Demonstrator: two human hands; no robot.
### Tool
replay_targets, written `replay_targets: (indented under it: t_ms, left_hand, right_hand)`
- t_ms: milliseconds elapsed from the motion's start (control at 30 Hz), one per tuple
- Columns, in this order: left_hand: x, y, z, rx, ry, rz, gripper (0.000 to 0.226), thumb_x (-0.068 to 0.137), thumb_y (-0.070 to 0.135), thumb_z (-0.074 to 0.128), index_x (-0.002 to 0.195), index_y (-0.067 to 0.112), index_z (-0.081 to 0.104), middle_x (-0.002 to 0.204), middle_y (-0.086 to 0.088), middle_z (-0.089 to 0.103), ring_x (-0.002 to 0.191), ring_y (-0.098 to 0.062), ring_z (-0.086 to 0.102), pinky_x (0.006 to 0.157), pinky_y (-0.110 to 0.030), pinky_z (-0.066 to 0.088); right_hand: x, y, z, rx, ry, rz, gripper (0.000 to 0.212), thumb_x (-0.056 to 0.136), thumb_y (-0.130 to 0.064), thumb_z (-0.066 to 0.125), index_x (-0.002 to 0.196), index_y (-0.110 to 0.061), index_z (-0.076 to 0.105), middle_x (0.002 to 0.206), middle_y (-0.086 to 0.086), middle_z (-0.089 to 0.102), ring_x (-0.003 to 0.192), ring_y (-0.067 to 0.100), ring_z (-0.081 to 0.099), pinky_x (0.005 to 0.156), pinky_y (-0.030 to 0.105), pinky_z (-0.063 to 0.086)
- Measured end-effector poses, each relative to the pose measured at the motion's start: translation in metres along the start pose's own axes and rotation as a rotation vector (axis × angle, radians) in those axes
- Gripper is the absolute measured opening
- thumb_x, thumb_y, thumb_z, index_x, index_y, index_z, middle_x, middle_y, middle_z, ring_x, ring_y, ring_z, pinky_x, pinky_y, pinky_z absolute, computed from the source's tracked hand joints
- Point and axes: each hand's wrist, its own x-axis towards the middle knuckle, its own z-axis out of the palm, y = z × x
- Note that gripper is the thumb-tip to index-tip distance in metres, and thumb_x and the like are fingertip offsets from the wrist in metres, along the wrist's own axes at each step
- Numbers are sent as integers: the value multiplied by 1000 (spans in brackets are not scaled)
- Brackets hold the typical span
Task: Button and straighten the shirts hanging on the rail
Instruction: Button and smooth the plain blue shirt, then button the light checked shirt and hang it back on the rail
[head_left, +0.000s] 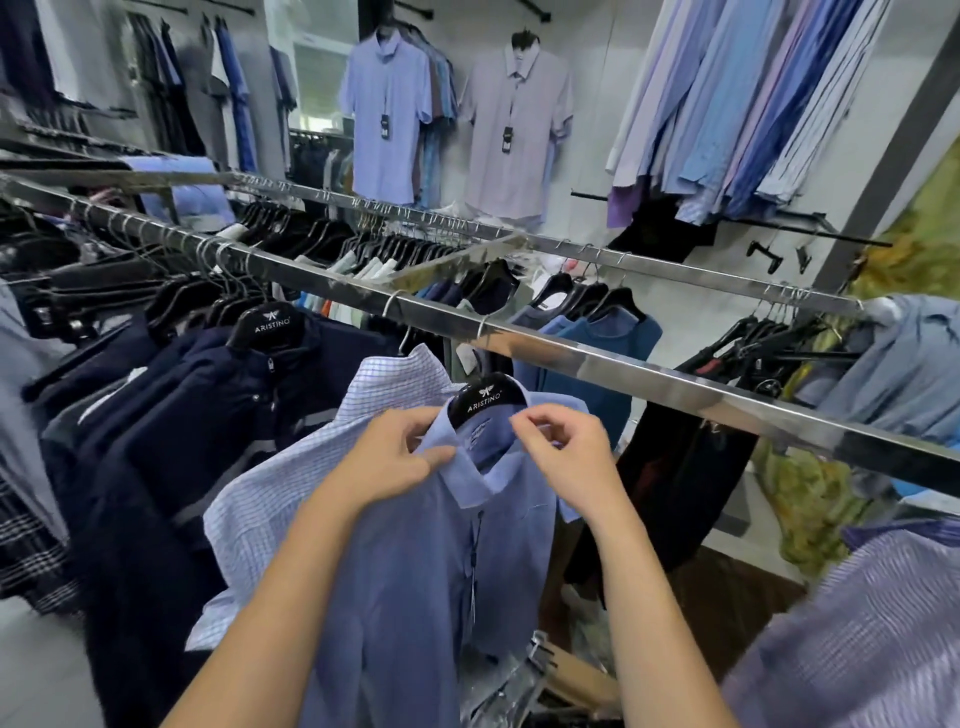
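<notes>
A light blue short-sleeved shirt (431, 571) hangs on a black hanger (485, 400) from the shiny steel rail (597, 364) right in front of me. My left hand (400, 457) pinches the left side of its collar. My right hand (566, 447) pinches the right side of the collar near the hanger's shoulder. The placket below the collar looks closed, with a tag cord hanging down it. Just behind on the left hangs a pale checked shirt (291, 483).
Dark navy jackets (171, 415) crowd the rail to the left. A striped lilac shirt (857, 634) hangs at the lower right. A second rail (675, 265) with blue tops runs behind. Display shirts (389, 114) hang on the far wall.
</notes>
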Motion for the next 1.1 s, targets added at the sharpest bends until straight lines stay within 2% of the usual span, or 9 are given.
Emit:
replay_targets:
  t_ms: [100, 233, 333, 400, 500, 600, 767, 1000, 1100]
  left_hand:
    - [-7, 6, 8, 30, 19, 41, 28, 84, 21, 61, 108, 30, 72, 98, 7, 76, 96, -15, 71, 88, -45, 56]
    - [-12, 14, 22, 23, 18, 55, 38, 71, 28, 62, 108, 22, 71, 98, 6, 75, 94, -15, 71, 82, -40, 57]
    - [-17, 22, 35, -15, -43, 117, 63, 84, -6, 65, 135, 19, 35, 131, 11, 47, 127, 1, 44, 105, -17, 40]
    - [-22, 26, 39, 9, -126, 43, 68, 89, -11, 61, 144, 8, 24, 138, 5, 35, 135, -8, 36, 109, -11, 27]
    - [-25, 24, 39, -41, -166, 70, 50, 86, -11, 64, 123, 20, 52, 121, 16, 59, 110, 13, 53, 90, -2, 38]
    - [-29, 21, 29, -73, -140, 48, 22, 81, 2, 73, 85, 23, 70, 75, 14, 73, 75, 6, 64, 73, -25, 53]
    - [-25, 14, 8, -55, 69, 31, 23, 84, 13, 77, 105, 23, 72, 97, 6, 76, 95, -5, 71, 87, -37, 57]
    - [-30, 20, -1, 108, 393, -45, 14, 86, 16, 74, 91, 29, 73, 86, 16, 73, 81, 3, 68, 73, -17, 54]
    - [-37, 19, -8, 171, 527, -49, 11, 86, 18, 72, 90, 27, 73, 91, 18, 72, 86, 0, 67, 78, -23, 55]
  right_hand:
    - [-6, -32, 19, -10, -23, -104, 14, 92, -13, 68, 88, -22, 78, 77, -11, 75, 75, 1, 70, 71, 17, 52]
    - [-12, -68, 48, -44, -95, -154, 27, 93, -17, 66, 119, -21, 72, 113, -7, 75, 103, 1, 69, 94, 29, 56]
    - [-11, -78, 63, -300, -214, -97, 55, 96, -33, 59, 148, -20, 46, 149, 3, 51, 137, 17, 48, 114, 38, 39]
    - [-13, -77, 68, -444, -261, 10, 72, 99, -41, 51, 159, -14, 21, 167, 7, 19, 154, 24, 18, 123, 40, 21]
    - [-18, -73, 67, -498, -133, 130, 80, 101, -39, 49, 160, -8, 5, 168, 14, -3, 156, 28, -2, 124, 37, 6]
    - [-22, -68, 57, -511, -60, 176, 85, 99, -37, 52, 160, -6, 1, 168, 18, -6, 155, 31, -5, 124, 37, 2]
    - [-29, -57, 42, -476, -44, 151, 90, 99, -36, 55, 160, -7, -5, 167, 13, -15, 156, 25, -7, 125, 34, 5]
    - [-38, -43, 32, -507, 1, 96, 90, 99, -37, 52, 159, -11, -8, 168, 8, -15, 156, 21, -9, 123, 31, 5]
    - [-37, -43, 29, -558, 38, 112, 91, 97, -38, 53, 160, -8, -6, 168, 12, -13, 156, 23, -9, 124, 32, 2]
